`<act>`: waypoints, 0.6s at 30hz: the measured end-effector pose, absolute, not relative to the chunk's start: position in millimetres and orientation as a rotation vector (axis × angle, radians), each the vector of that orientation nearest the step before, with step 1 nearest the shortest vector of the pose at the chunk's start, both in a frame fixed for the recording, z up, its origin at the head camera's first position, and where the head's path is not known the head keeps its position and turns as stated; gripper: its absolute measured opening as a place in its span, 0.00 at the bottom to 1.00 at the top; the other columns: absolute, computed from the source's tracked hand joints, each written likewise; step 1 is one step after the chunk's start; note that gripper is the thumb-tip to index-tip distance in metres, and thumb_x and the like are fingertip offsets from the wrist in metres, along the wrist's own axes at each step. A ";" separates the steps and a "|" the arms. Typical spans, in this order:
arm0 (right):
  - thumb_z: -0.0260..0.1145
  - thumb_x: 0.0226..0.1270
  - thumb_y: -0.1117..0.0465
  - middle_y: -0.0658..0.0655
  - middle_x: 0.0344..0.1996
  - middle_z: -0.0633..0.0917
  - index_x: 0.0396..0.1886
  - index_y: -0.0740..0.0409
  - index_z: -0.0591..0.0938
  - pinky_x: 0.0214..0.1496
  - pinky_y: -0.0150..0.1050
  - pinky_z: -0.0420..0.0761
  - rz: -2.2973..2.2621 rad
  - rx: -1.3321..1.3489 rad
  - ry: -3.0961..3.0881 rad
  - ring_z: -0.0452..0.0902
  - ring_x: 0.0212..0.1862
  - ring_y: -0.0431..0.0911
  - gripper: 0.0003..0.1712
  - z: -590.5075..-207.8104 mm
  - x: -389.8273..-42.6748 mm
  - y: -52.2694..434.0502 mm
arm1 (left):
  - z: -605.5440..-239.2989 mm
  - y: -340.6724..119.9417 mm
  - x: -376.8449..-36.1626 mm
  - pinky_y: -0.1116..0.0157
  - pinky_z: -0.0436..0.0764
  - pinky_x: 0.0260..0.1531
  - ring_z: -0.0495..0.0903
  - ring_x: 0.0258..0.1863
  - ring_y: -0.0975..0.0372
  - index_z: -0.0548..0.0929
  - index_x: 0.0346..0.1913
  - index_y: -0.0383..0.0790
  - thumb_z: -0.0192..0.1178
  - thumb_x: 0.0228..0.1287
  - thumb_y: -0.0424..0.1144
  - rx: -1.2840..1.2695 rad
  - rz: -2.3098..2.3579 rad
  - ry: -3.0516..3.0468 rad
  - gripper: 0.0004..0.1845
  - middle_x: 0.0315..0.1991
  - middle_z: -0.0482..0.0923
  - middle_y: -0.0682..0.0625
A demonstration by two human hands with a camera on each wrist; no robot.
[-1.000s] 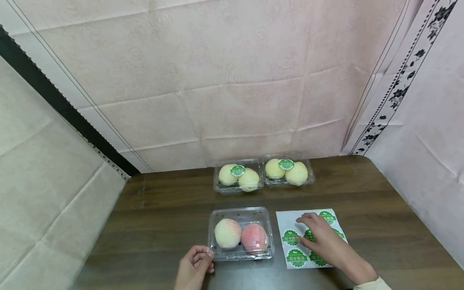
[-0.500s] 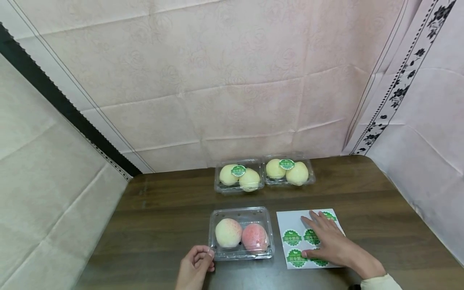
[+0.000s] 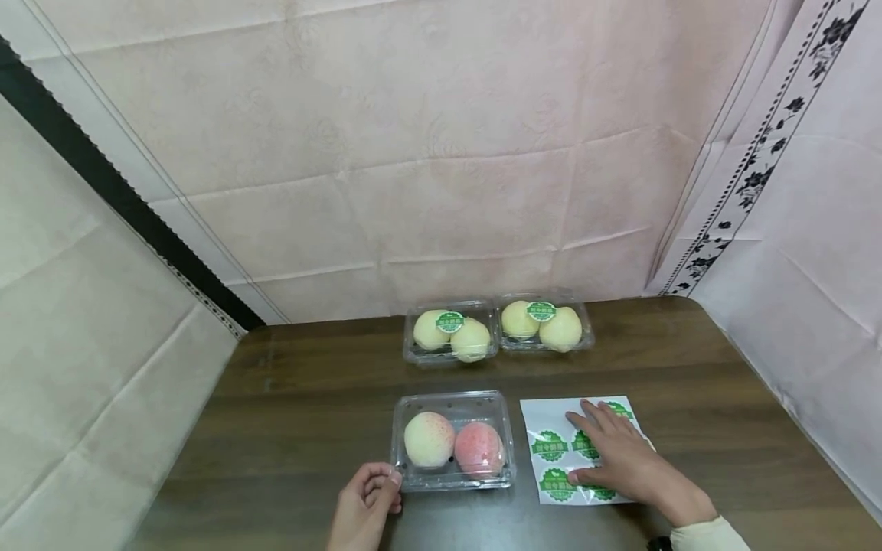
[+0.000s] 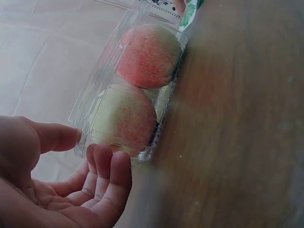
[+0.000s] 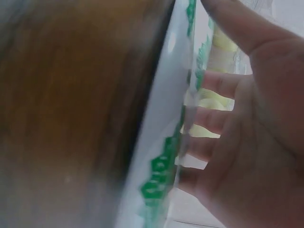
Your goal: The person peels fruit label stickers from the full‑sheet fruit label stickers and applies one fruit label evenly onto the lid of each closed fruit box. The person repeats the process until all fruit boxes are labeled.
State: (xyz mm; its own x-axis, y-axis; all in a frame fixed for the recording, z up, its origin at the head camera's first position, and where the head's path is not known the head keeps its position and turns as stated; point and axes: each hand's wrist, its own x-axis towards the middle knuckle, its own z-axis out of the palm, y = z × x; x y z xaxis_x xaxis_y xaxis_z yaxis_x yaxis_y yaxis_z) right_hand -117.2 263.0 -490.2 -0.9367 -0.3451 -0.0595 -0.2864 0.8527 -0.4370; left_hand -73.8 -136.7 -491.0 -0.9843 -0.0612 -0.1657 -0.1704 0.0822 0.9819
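Note:
A clear plastic clamshell box (image 3: 451,401) lies on the table with two peaches inside. The left peach (image 3: 429,439) is pale yellow with a blush; the right peach (image 3: 480,449) is pink. My left hand (image 3: 367,505) pinches the box's near left corner, thumb and fingertips on either side of it in the left wrist view. To the right lies a white sheet of round green stickers (image 3: 549,417). My right hand (image 3: 619,459) rests over that sheet, fingers spread, covering some stickers. In the right wrist view the fingertips (image 5: 202,146) touch the sheet.
Two more clear boxes stand side by side at the table's back edge: a left box (image 3: 451,357) and a right box (image 3: 544,344). Each contains two pale yellow fruits and bears a green sticker. Cloth-covered walls (image 3: 441,191) enclose the wooden table (image 3: 289,436) behind and at both sides.
My right hand has shifted slightly toward me and flattened, its fingers spreading over the sticker sheet. The left hand keeps its grip on the box corner.

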 end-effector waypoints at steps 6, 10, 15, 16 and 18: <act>0.79 0.57 0.37 0.73 0.74 0.69 0.73 0.60 0.75 0.68 0.77 0.65 -0.596 -0.498 2.945 0.60 0.75 0.76 0.51 -486.0 -124.1 264.2 | -488.2 -133.1 -76.0 0.68 0.86 0.36 0.82 0.33 0.65 0.76 0.53 0.23 0.63 0.73 0.30 -0.250 2.012 2.353 0.13 0.37 0.82 0.45; 0.79 0.58 0.36 0.72 0.73 0.71 0.73 0.61 0.76 0.68 0.76 0.66 -0.615 -0.472 2.940 0.62 0.74 0.74 0.50 -482.4 -126.3 262.9 | -485.4 -132.3 -75.8 0.69 0.84 0.38 0.82 0.39 0.66 0.76 0.56 0.26 0.65 0.72 0.32 -0.273 1.922 2.511 0.16 0.45 0.81 0.43; 0.77 0.59 0.35 0.69 0.71 0.74 0.72 0.61 0.76 0.64 0.76 0.69 -0.600 -0.450 2.956 0.68 0.71 0.72 0.50 -481.1 -123.3 258.5 | -476.3 -126.7 -73.7 0.68 0.83 0.41 0.80 0.48 0.58 0.76 0.61 0.32 0.68 0.71 0.34 -0.319 1.767 2.720 0.20 0.53 0.78 0.40; 0.77 0.60 0.34 0.69 0.71 0.75 0.72 0.61 0.76 0.63 0.77 0.70 -0.595 -0.450 2.960 0.68 0.71 0.71 0.50 -481.1 -122.4 257.4 | -473.7 -124.2 -73.0 0.67 0.83 0.43 0.79 0.50 0.57 0.76 0.61 0.33 0.68 0.70 0.34 -0.323 1.730 2.775 0.20 0.54 0.78 0.41; 0.77 0.60 0.34 0.68 0.70 0.76 0.72 0.61 0.76 0.63 0.77 0.70 -0.589 -0.447 2.968 0.68 0.71 0.71 0.50 -481.4 -120.2 255.0 | -468.6 -117.5 -71.3 0.63 0.82 0.48 0.78 0.54 0.55 0.78 0.60 0.36 0.70 0.69 0.34 -0.296 1.646 2.926 0.20 0.56 0.77 0.42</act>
